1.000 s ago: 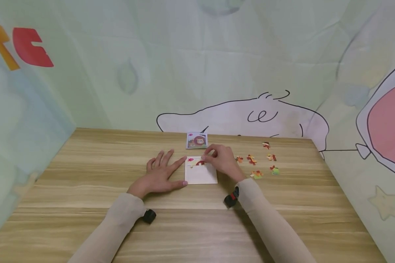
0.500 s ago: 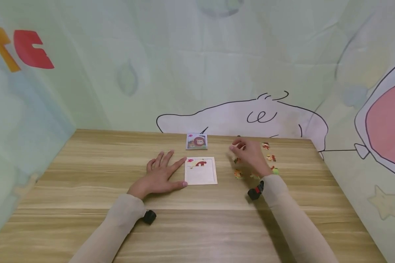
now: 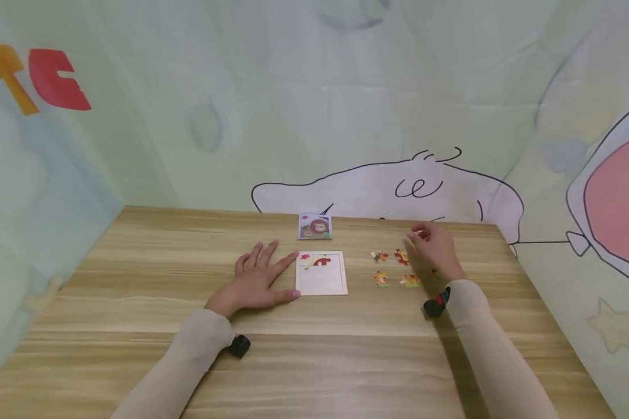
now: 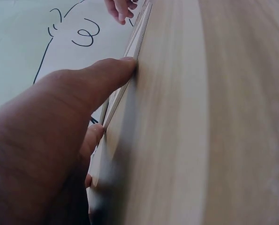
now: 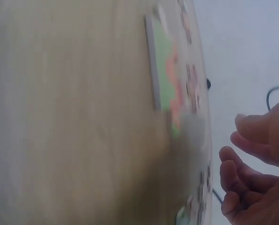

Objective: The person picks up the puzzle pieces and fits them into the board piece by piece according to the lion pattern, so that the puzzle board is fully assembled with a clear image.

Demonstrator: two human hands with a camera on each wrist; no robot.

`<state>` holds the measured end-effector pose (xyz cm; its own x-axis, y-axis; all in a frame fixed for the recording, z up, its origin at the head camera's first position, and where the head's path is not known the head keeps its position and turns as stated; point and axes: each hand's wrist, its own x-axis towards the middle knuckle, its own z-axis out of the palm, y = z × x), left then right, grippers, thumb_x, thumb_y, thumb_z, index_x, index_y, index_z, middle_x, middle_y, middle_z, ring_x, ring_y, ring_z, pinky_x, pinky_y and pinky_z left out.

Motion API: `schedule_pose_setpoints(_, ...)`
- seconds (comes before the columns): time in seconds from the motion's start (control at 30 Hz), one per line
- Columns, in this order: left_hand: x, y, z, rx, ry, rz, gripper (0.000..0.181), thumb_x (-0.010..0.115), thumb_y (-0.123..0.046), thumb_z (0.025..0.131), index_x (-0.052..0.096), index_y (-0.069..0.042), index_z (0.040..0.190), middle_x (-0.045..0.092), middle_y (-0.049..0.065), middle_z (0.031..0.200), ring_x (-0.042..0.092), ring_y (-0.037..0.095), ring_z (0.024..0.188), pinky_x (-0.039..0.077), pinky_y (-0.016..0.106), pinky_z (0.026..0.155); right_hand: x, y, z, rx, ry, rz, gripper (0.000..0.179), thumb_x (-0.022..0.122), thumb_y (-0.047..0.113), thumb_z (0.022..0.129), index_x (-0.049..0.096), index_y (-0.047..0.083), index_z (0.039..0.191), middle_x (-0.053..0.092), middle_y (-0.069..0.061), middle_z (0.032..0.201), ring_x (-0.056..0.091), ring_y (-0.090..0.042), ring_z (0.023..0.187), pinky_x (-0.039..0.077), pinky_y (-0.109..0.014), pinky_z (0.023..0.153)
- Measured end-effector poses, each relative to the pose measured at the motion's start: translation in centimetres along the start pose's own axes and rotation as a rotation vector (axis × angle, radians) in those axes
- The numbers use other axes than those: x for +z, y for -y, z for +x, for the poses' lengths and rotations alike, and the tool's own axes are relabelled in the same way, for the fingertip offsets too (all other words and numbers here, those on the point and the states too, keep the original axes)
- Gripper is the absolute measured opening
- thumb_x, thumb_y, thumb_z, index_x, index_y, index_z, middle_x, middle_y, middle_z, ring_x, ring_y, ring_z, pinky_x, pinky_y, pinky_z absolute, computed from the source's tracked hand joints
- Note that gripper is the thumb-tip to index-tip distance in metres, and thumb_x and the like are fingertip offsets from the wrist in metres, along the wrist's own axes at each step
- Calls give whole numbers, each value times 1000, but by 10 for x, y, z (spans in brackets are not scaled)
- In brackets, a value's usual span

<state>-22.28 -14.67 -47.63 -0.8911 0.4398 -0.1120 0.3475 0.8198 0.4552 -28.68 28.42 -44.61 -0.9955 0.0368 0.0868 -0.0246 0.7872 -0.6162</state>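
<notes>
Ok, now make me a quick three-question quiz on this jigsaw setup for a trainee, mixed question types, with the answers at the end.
1. True or false: both hands touch the puzzle tray.
2. Which maned animal shows on the picture card beyond the tray? A) zebra B) lion C) horse
3. Fill in: seen from the person, the fitted puzzle pieces lie along the tray's ____ side.

Key:
1. False; only the left hand does. The right hand is by the loose puzzle pieces.
2. B
3. far

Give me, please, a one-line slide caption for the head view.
Left hand touches the edge of a partly filled puzzle tray; right hand hovers by loose pieces on a table.
</notes>
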Motion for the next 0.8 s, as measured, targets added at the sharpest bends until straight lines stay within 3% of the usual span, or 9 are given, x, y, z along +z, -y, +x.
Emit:
schedule_pose_setpoints(0.17, 0, 0, 0, 0, -2, 6, 95, 63, -72, 94, 25, -33, 172, -1, 19, 183, -6, 54, 166, 0, 74, 126, -6, -10, 3, 2, -29, -31, 38, 58, 24, 110, 67, -1, 138, 70, -32, 126, 67, -43, 112, 56, -49, 88)
schedule_pose_setpoints(0.33, -3, -3, -1, -5, 6, 19, 93, 62, -71, 96, 25, -32, 172, 0, 20, 182, -5, 54, 166, 2, 75, 126, -10, -19, 6, -11, -51, -65, 36, 58, 11, 107, 65, -2, 140, 74, -31, 118, 69, -30, 84, 50, -31, 67)
schedule_pose_setpoints(0.47, -3, -5, -1, -11, 13, 21, 93, 62, -71, 95, 26, -33, 172, 0, 19, 183, -5, 54, 167, 3, 75, 126, -14, -25, 9, 8, -24, -74, 44, 56, 2, 103, 62, 1, 146, 72, -29, 114, 63, -21, 71, 47, -26, 59)
schedule_pose_setpoints(0.57, -1, -4, 0, -15, 13, 15, 94, 62, -72, 95, 26, -34, 172, 0, 19, 183, -5, 53, 167, 3, 74, 126, -16, -29, 11, 16, 10, -104, 48, 54, 2, 102, 59, 3, 150, 67, -28, 118, 62, -27, 81, 49, -32, 64)
schedule_pose_setpoints(0.67, 0, -3, 2, -19, 13, 10, 94, 62, -73, 94, 25, -35, 172, -1, 17, 183, -7, 52, 167, 1, 73, 126, -17, -32, 13, -1, 36, -144, 47, 54, 4, 104, 58, 2, 151, 63, -33, 132, 64, -43, 107, 56, -48, 82)
schedule_pose_setpoints(0.8, -1, -3, 1, -18, 13, 12, 95, 62, -73, 94, 25, -34, 172, 0, 18, 183, -7, 53, 167, 2, 73, 126, -18, -31, 15, -11, 63, -157, 42, 55, 7, 107, 61, 3, 149, 56, -34, 148, 50, -53, 137, 45, -67, 110)
